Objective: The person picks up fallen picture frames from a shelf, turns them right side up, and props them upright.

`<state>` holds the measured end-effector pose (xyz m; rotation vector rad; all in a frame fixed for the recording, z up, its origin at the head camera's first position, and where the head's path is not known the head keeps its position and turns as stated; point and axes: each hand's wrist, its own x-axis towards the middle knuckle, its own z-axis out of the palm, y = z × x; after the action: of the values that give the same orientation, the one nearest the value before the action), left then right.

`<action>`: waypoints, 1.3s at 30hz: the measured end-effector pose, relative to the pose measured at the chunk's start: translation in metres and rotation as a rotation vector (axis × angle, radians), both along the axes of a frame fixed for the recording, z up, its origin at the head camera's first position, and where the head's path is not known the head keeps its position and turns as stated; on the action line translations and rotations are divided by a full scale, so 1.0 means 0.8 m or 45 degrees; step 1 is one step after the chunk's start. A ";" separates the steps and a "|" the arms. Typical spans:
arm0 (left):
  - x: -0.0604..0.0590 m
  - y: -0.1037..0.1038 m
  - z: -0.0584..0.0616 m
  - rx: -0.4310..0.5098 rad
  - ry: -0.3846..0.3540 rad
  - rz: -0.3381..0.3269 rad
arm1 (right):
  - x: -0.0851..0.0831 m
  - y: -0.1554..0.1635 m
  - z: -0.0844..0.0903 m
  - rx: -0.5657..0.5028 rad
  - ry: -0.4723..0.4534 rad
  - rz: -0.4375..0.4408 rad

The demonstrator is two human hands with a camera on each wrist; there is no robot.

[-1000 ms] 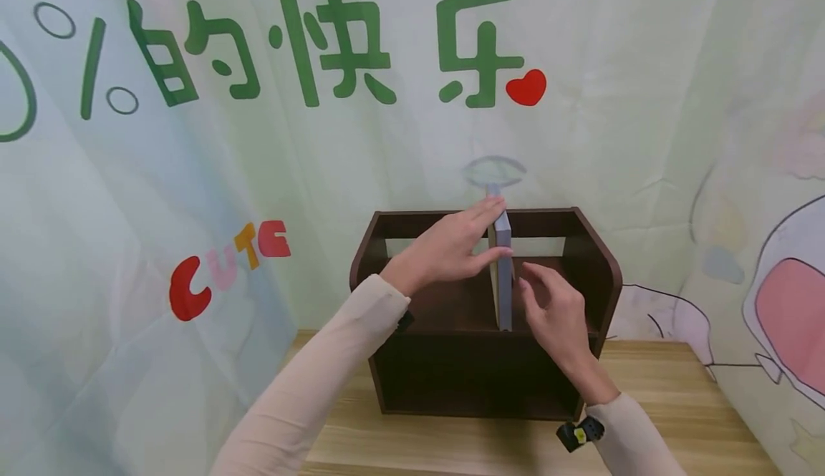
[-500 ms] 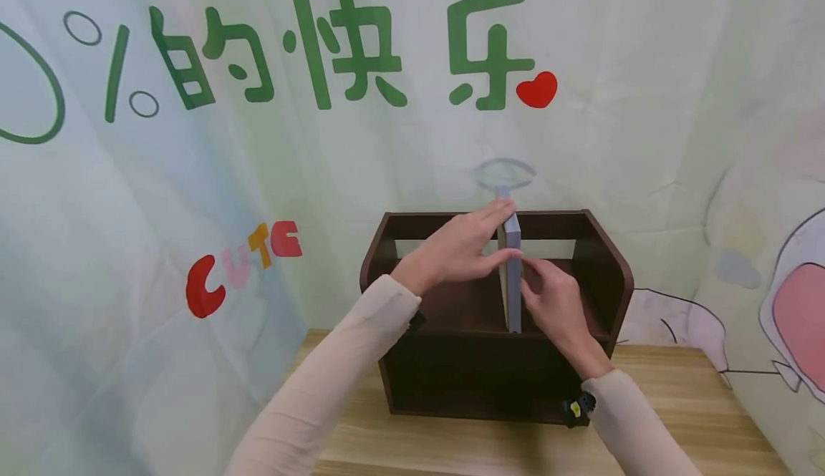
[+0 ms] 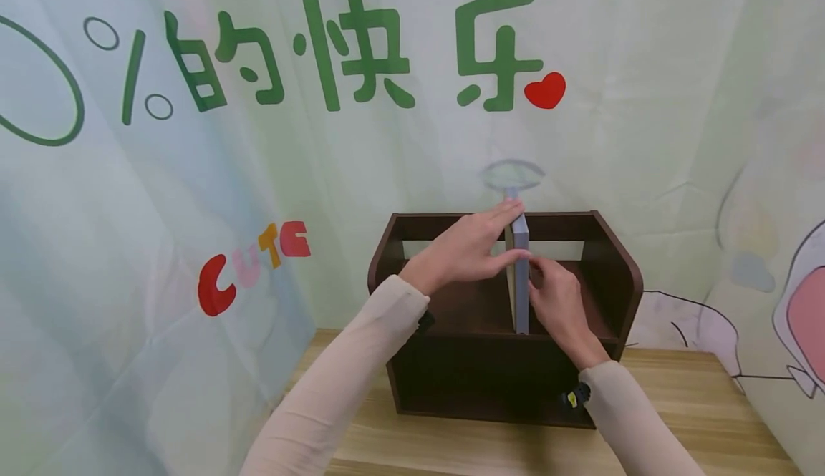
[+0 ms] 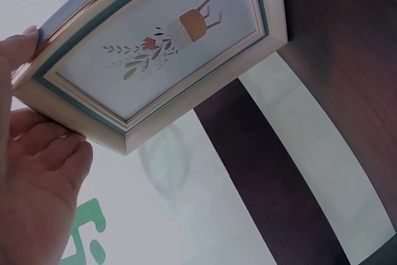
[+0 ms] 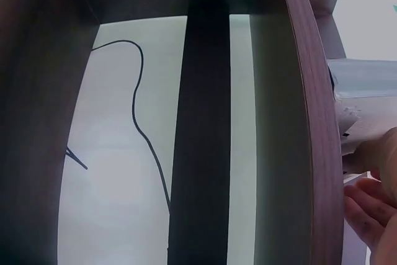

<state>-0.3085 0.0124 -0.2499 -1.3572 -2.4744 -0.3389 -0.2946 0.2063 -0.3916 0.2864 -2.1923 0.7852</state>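
Observation:
A picture frame [image 3: 521, 283] stands upright on the upper shelf of a dark brown wooden rack [image 3: 490, 376], its narrow grey-blue edge towards me in the head view. The left wrist view shows its front, with a cream and teal border and a drawing of flowers in a pot [image 4: 167, 41]. My left hand [image 3: 467, 250] grips the frame at its upper near corner, fingers over the top and thumb on the near edge. My right hand [image 3: 559, 300] is at the frame's back with fingers bent, pinching there; its fingertips are partly hidden. In the right wrist view, only part of the right hand [image 5: 372, 203] shows.
The rack's right side panel [image 3: 621, 275] rises beside my right hand. Below the upper shelf is an open lower compartment [image 3: 490, 383]. The rack stands on a wood-grain table [image 3: 387, 447], close to a printed curtain [image 3: 361, 161] behind and at the sides.
My right hand has moved left from just beside the frame to its back, and its fingers have closed there. The left hand keeps its grip. The head view has shifted slightly left.

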 end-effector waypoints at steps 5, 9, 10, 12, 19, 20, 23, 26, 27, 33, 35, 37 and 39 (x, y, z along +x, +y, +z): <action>0.000 0.005 0.001 0.003 -0.004 0.002 | 0.003 0.007 0.001 0.021 0.031 -0.023; -0.001 0.010 0.002 0.005 0.003 -0.007 | 0.006 0.017 0.003 0.053 0.075 -0.061; -0.001 0.012 0.002 0.003 0.005 -0.011 | 0.006 0.020 0.003 0.060 0.085 -0.069; -0.002 0.015 0.003 -0.008 0.009 -0.019 | 0.008 0.025 0.004 0.076 0.098 -0.081; -0.003 0.028 0.005 -0.081 0.019 -0.027 | 0.015 0.038 0.006 0.135 0.150 -0.112; -0.003 0.030 0.006 -0.089 0.018 -0.028 | 0.016 0.040 0.006 0.142 0.157 -0.116; -0.004 0.037 0.006 -0.111 0.024 -0.039 | 0.019 0.046 0.007 0.165 0.181 -0.127; -0.004 0.043 0.008 -0.133 0.037 -0.052 | 0.021 0.050 0.007 0.178 0.195 -0.134; -0.004 0.045 0.009 -0.142 0.043 -0.056 | 0.022 0.051 0.008 0.180 0.199 -0.135; -0.002 0.059 0.015 -0.188 0.051 -0.092 | 0.025 0.054 0.006 0.186 0.215 -0.150; -0.002 0.064 0.016 -0.204 0.060 -0.107 | 0.026 0.054 0.004 0.177 0.217 -0.160; -0.002 0.069 0.017 -0.212 0.065 -0.118 | 0.028 0.054 0.003 0.163 0.217 -0.170; -0.001 0.074 0.017 -0.224 0.069 -0.120 | 0.030 0.054 0.002 0.150 0.215 -0.181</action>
<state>-0.3097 0.0716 -0.2359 -1.5345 -2.4493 -0.1046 -0.2708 0.2496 -0.3901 0.2429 -2.0765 0.5350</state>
